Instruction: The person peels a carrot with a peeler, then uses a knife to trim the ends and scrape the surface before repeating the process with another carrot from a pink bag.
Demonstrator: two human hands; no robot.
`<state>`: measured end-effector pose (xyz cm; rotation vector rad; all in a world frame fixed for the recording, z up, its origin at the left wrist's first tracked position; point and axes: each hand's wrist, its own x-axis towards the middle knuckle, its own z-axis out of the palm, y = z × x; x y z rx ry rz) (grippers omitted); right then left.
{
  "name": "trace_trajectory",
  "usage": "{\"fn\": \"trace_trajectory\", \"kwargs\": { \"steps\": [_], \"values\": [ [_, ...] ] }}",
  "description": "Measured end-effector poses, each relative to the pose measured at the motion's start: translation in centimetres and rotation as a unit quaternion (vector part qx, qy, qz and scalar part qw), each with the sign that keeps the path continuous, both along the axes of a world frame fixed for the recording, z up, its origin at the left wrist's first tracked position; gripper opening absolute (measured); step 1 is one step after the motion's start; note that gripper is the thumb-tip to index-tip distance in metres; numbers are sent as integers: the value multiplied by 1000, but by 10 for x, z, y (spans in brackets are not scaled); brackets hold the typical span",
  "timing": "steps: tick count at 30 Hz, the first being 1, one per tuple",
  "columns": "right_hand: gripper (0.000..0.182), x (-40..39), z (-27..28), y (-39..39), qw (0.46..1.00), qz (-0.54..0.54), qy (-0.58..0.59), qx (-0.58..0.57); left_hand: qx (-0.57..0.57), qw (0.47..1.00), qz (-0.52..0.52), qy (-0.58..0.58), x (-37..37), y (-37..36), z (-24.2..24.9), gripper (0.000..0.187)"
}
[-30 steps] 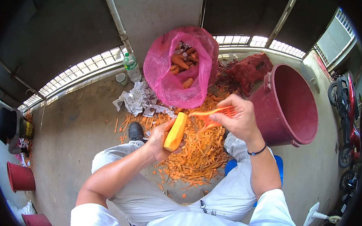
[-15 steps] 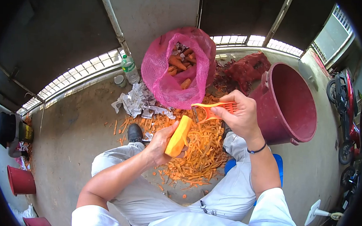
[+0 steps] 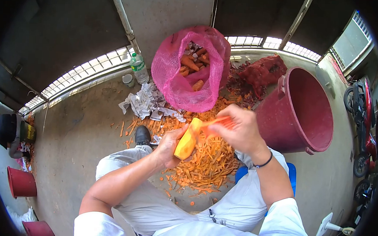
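Note:
My left hand point(image 3: 170, 149) is closed round a thick peeled carrot point(image 3: 187, 140), bright orange-yellow, tilted with its upper end away from me. In my right hand point(image 3: 241, 128) is an orange peeler point(image 3: 224, 121), smeared by motion; its head is at the carrot's upper right side. Whether the blade touches the carrot I cannot make out. Below both hands, a heap of carrot peelings point(image 3: 208, 166) covers the floor between my legs. Beyond them stands a pink mesh sack point(image 3: 165, 74), its mouth turned towards me, with unpeeled carrots point(image 3: 192, 63) inside.
A large maroon tub point(image 3: 276, 118) stands at the right, near a red mesh sack point(image 3: 266, 75). Crumpled paper point(image 3: 145, 100), a plastic bottle point(image 3: 139, 68) and a cup point(image 3: 128, 80) are left of the pink sack. Another person point(image 3: 8, 132) is at far left, near a red bucket point(image 3: 22, 182).
My right hand has brought the peeler left and down to the carrot, from a spot held apart from it. The carrot has turned slightly in my left hand. The view has shifted a little.

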<state>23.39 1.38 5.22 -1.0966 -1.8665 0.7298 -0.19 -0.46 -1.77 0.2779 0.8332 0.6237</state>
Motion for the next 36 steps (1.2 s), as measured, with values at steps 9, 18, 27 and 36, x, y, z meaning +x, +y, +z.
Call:
{"fn": "trace_trajectory", "kwargs": {
  "steps": [9,18,27,36],
  "values": [
    [21,14,8,8,989,-144,-10,13,-30,999,12,-22,-1,3,5,48],
    [22,21,3,13,992,-125,31,10,-27,999,5,-21,-3,4,5,54],
    [23,0,-10,10,987,-94,110,-75,-13,1000,-5,-6,0,2,4,50],
    [21,4,-5,14,972,-197,-33,122,4,999,10,39,-1,0,5,39]
  ]
}}
